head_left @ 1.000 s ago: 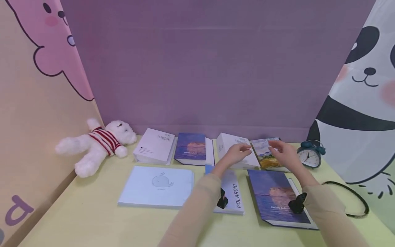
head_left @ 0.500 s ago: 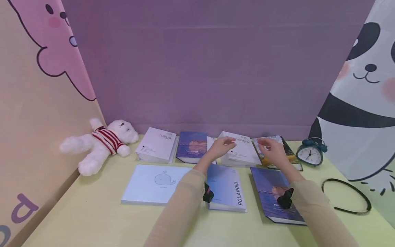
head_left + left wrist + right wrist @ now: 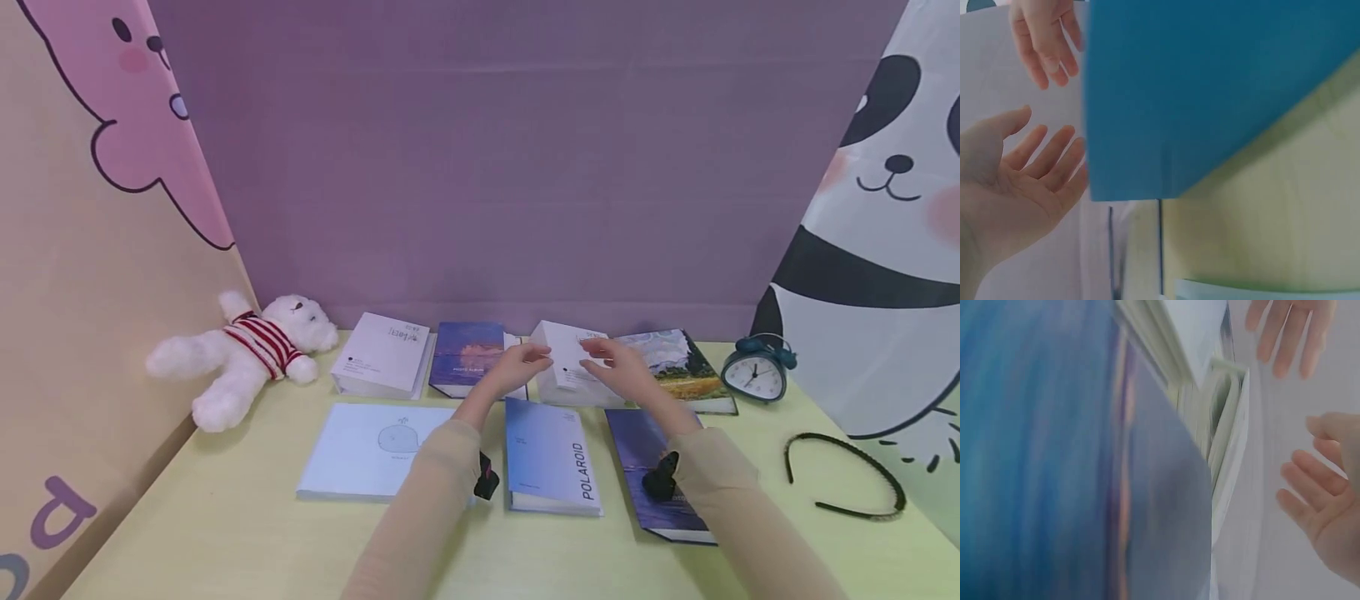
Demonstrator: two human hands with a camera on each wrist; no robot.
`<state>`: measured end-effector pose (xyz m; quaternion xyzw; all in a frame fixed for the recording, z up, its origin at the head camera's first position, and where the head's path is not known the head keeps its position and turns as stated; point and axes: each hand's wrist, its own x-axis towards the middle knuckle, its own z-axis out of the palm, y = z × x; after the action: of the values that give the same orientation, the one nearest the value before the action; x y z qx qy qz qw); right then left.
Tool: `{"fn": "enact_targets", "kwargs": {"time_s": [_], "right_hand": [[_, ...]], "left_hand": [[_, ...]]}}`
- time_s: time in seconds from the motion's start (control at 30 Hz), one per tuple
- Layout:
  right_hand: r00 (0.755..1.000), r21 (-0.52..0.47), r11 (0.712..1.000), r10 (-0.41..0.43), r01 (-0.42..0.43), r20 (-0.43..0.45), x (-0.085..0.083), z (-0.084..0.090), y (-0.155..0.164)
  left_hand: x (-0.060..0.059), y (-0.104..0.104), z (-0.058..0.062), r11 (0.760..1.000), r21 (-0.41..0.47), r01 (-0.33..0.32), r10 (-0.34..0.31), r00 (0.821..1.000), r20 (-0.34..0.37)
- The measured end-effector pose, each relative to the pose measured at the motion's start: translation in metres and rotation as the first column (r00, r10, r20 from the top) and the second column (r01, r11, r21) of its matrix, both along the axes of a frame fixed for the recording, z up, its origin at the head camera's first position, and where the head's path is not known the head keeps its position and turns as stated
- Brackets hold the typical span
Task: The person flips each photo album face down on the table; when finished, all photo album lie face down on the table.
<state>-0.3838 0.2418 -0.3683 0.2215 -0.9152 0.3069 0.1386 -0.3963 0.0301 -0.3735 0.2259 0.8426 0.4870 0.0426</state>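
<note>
My left hand (image 3: 517,369) is raised, palm facing inward, fingers relaxed and holding nothing. Opposite it, my right hand (image 3: 622,371) has loosely bent fingers and an empty palm. In the head view the fingertips of both overlap a thick white album (image 3: 573,358) in the back row. Below the left forearm lies a pale blue POLAROID album (image 3: 551,458). A dark blue photo album (image 3: 637,467) with a sunset cover is partly hidden by the right forearm. In the left wrist view, the left palm (image 3: 1029,194) faces up towards the right fingers (image 3: 1044,44).
To the left are a white teddy bear (image 3: 262,350), a white album (image 3: 382,354), a blue photo album (image 3: 468,354) and a whale-cover album (image 3: 360,450). At right lie a landscape-cover book (image 3: 682,367), an alarm clock (image 3: 756,375) and a black headband (image 3: 862,446). A purple wall (image 3: 480,167) stands behind.
Both hands have moved left, the right one from over the landscape-cover book to the white album. They are now closer together. The albums stay where they were; the head view has shifted slightly.
</note>
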Motion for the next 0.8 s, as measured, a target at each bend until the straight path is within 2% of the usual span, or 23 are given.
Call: {"fn": "enact_targets", "kwargs": {"time_s": [0.1,0.2,0.4,0.8], "right_hand": [[0.995,0.017,0.999,0.035,-0.037,0.091,0.002,-0.001,-0.009],[0.989,0.045,0.997,0.054,-0.06,0.139,0.004,-0.003,-0.017],[0.984,0.12,0.993,-0.004,-0.018,0.178,0.003,-0.01,-0.024],[0.982,0.163,0.986,-0.075,0.047,0.175,-0.002,-0.017,-0.029]], "left_hand": [[-0.001,-0.001,-0.009,0.999,-0.03,0.017,-0.016,0.999,0.047],[-0.003,-0.001,-0.018,0.998,-0.054,0.036,-0.031,0.996,0.088],[-0.007,-0.002,-0.034,0.995,-0.096,0.038,-0.025,0.991,0.131],[-0.005,-0.001,-0.036,0.989,-0.131,0.07,-0.051,0.989,0.142]]}}
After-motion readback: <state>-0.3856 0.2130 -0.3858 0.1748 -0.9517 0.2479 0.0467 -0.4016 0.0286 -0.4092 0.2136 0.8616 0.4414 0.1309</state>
